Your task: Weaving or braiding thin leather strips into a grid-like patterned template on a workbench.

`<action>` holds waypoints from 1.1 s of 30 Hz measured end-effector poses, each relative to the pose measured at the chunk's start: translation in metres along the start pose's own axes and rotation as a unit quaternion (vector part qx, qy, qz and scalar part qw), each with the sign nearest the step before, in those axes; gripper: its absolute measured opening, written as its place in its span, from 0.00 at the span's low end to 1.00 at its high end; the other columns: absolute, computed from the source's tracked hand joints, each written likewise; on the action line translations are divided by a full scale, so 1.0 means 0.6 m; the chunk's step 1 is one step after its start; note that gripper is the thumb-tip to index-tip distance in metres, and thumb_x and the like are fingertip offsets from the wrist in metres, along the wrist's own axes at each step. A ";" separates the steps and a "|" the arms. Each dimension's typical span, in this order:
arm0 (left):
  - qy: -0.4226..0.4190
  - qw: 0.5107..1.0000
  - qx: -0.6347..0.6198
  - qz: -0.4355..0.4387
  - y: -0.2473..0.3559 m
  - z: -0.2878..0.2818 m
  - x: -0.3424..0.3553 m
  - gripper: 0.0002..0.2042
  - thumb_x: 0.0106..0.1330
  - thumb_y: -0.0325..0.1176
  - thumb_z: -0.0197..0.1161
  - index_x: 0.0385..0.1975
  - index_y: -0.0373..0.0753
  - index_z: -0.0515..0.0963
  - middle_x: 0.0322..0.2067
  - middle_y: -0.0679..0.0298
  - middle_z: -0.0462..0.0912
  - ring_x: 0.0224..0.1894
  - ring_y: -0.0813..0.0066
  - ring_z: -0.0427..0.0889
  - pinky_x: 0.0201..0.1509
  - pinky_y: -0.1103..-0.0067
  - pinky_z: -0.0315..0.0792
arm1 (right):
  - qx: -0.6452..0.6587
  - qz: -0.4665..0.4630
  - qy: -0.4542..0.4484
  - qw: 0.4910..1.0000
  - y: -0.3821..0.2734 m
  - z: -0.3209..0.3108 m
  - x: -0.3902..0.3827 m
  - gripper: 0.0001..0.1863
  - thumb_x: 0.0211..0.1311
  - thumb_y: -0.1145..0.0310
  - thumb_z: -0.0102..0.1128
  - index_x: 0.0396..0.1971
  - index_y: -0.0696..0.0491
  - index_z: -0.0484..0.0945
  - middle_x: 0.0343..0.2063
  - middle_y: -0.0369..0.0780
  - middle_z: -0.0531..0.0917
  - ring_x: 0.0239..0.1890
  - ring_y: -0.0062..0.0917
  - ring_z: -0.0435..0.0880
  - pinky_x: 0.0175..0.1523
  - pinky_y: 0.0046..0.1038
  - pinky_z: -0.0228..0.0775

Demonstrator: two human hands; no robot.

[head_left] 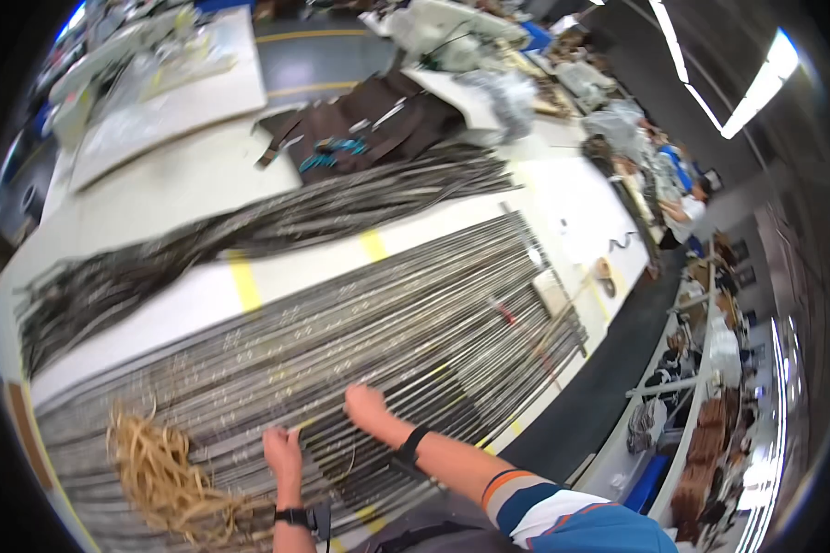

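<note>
My left hand is closed low over a broad layer of long, narrow dark strips laid side by side on the table. Just to its right and slightly farther off, my right hand is also closed, with its knuckles up. A short yellowish sliver shows between the two hands; whether either one grips it I cannot tell. Beside my left hand lies a loose, tangled heap of tan strips. Blur and the curled fingers hide what is in each hand.
Beyond the laid strips runs a thick bundle of dark strips on the white table. Dark brown sheets with teal-handled tools lie farther back. A tape roll is at the right. Another person stands at the far right, near loaded shelves.
</note>
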State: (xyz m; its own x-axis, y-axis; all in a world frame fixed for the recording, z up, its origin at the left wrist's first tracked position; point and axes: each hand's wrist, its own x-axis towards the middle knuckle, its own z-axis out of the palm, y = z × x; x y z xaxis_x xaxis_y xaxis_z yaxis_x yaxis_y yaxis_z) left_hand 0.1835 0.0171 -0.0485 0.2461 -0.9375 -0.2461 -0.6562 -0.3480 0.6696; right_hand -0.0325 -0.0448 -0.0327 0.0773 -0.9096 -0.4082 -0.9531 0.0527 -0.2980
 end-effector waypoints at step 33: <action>-0.093 0.938 0.119 0.312 0.158 0.041 -0.094 0.17 0.51 0.22 0.54 0.43 0.28 0.71 0.47 0.42 0.69 0.55 0.47 0.66 0.60 0.56 0.57 | -0.027 0.021 -0.001 0.999 -0.014 -0.046 -0.006 0.06 0.51 0.72 0.59 0.26 0.59 0.80 0.29 0.48 0.83 0.32 0.40 0.84 0.36 0.36 0.78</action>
State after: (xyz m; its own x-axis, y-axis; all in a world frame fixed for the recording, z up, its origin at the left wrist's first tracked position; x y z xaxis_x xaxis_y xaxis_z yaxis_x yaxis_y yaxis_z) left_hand 0.0899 0.0369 0.0120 -0.3522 -0.9359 0.0091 -0.7775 0.2980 0.5538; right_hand -0.0328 -0.0533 -0.0047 0.0380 -0.9066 -0.4202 -0.9697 0.0681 -0.2345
